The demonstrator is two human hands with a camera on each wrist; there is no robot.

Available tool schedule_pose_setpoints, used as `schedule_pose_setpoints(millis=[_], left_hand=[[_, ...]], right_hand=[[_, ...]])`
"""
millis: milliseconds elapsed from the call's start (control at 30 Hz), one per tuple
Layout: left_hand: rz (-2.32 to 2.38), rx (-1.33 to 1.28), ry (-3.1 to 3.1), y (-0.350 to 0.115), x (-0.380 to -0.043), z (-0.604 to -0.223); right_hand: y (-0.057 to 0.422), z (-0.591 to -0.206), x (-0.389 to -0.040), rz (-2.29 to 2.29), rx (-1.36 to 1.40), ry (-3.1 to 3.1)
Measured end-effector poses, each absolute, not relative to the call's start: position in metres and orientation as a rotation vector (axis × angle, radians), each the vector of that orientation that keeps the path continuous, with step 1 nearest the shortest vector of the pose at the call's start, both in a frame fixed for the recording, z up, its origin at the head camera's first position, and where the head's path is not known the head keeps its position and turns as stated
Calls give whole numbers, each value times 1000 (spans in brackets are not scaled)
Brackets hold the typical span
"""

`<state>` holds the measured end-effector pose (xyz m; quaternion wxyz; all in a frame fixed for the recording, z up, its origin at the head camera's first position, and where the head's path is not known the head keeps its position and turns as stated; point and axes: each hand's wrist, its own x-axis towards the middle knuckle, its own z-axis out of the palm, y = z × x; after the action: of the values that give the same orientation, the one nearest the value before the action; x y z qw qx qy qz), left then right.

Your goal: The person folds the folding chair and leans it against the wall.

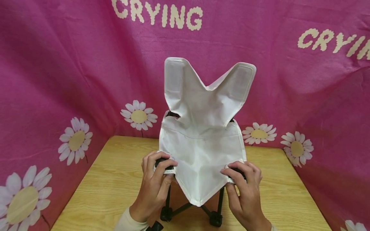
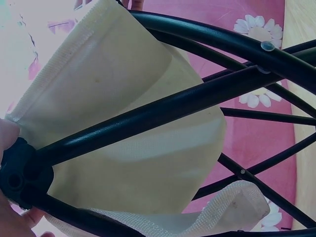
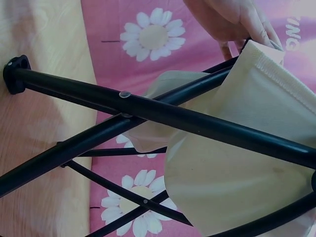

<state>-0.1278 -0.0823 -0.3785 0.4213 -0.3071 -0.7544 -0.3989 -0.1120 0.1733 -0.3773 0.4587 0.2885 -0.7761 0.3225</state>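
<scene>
The white-fabric folding chair (image 1: 199,154) stands on the wood-grain surface (image 1: 107,179), its near left seat corner held in the grip of the left hand (image 1: 154,184), its near right one in the right hand's (image 1: 245,191), with daisy-printed pink cloth (image 1: 225,41) behind it.

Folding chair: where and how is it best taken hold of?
Probably by its near seat corners, from the near side, one hand each: the left black joint looks rigid and chunky, and the left hand and right hand grip there; the white fabric between sags.
</scene>
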Motion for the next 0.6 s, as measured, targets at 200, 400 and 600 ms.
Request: schedule_pose_setpoints(millis=[200, 400, 600], left_hand=[[-1013, -757, -1892, -82, -127, -379], [-1033, -760, -1902, -81, -128, -378], [-1033, -777, -1875, -80, -130, -376]], right_hand=[[170, -377, -114, 844, 747, -1854], [167, -373, -118, 866, 789, -1796], [164, -369, -120, 886, 814, -1774]])
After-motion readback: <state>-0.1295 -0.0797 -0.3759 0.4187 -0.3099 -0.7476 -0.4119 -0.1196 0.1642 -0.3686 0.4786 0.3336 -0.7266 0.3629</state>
